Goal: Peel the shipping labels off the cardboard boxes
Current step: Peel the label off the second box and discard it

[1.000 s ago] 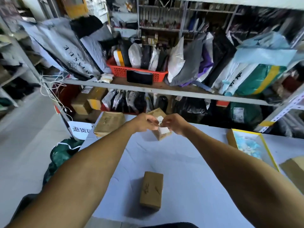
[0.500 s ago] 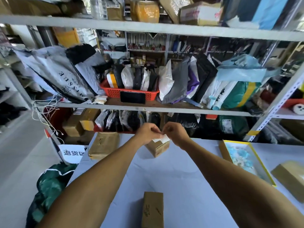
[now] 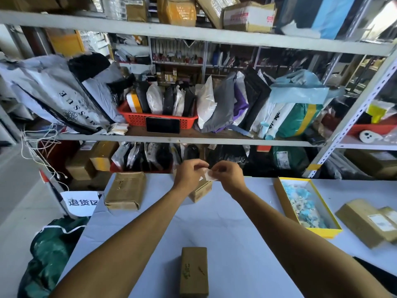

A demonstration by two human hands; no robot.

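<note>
Peeling appears nearly finished: left hand (image 3: pixel 189 174) and right hand (image 3: pixel 228 176) pinch a small white paper label (image 3: pixel 209 175) just above the small brown cardboard box (image 3: pixel 200 190); discarding it seems next.

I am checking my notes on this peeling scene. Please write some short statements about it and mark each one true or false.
1. Both hands, left and right, pinch a white label. True.
2. The small box under the hands lies on the table. True.
3. The yellow tray is left of the hands. False: it is to their right.
4. The near box bears a white label on top. False: its top shows only marks, no label.
5. A phone leans against the red basket on the shelf. True.
</note>
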